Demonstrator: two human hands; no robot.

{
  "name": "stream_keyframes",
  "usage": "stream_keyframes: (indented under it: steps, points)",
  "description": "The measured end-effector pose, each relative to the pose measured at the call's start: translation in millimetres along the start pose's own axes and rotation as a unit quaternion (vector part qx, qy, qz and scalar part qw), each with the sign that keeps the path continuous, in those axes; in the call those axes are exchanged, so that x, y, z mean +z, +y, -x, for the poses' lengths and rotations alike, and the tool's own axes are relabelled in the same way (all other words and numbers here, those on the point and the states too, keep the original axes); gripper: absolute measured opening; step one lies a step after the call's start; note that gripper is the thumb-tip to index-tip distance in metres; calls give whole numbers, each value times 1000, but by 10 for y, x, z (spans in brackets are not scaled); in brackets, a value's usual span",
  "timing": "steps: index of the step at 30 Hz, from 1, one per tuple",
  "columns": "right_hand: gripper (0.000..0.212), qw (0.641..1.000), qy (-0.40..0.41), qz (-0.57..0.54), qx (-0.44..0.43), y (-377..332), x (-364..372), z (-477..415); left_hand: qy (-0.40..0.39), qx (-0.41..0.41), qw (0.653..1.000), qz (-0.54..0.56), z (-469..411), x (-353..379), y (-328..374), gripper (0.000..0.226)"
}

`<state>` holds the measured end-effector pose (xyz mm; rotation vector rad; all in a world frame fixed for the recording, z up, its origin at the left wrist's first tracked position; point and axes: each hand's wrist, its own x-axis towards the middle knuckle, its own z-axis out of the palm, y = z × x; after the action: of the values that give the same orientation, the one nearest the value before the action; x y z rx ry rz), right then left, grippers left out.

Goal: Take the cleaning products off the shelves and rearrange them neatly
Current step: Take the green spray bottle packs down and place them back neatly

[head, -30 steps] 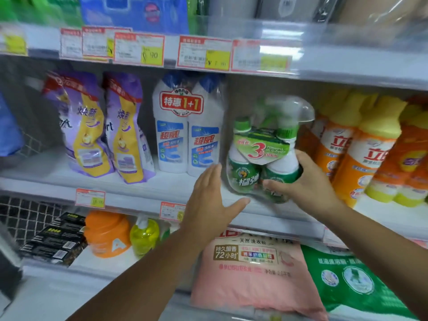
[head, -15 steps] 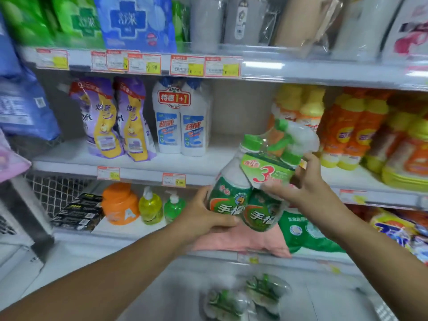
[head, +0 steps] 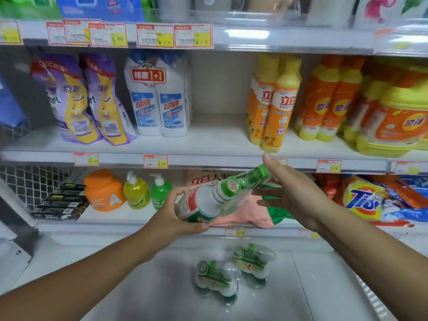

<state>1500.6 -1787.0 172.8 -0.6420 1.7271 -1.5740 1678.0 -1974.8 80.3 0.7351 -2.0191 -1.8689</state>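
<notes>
Holding tilted green bottle pack point(head: 203, 205) by its base in curled grip of left hand point(head: 172, 220); grip of right hand point(head: 291, 193) open, empty, beside caps.

Both bare arms reach forward, hands close together.
The left hand point(head: 172, 218) curls round the base of a bottle pack point(head: 203, 205); the right hand point(head: 291, 195) is spread, fingers straight, thumb up.
</notes>
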Motion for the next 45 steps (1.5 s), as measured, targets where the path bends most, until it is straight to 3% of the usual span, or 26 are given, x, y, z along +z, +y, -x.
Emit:
stream_keyframes:
  steps: [6, 11, 20, 25, 29, 31, 33, 35, 38, 42, 45]
  points:
    - [37, 990, -97, -99, 37, 135, -110, -56, -41, 19, 996, -71, -2, -116, -56, 99]
    - [61, 975, -107, -192, 24, 235, -169, -53, -18, 57, 991, -120, -39, -103, -182, 116]
    - [76, 961, -150, -232, 9, 243, -195, -22, 37, 110, 976, -184, -17, -35, -120, 116]
    - [77, 967, -165, -194, -10, 235, -283, -26, -27, 73, 990, -119, 22, -37, -61, 112]
    - [78, 977, -192, -83, -39, 135, -374, -46, -114, -34, 993, -6, 75, -76, 60, 95]
    - [70, 981, -169, -68, -62, 111, -365, -71, -156, -71, 984, 46, 92, -34, 97, 90]
    - [63, 993, -83, -43, -76, 92, -291, -97, -184, -69, 980, 19, 103, 77, 114, 89]
    - [57, 996, 11, -8, -92, 58, -183, -115, -157, -56, 986, -12, 94, 210, 119, 90]
    - [42, 989, 80, -20, -125, 19, -53, -152, -81, -37, 996, -26, 8, 294, 151, 85]
    - [49, 982, 107, -35, -153, -18, 53, -234, -49, -23, 998, -39, -130, 273, 219, 74]
    - [71, 987, 62, -3, -151, -46, 9, -366, -44, -33, 998, -16, -225, 215, 247, 72]
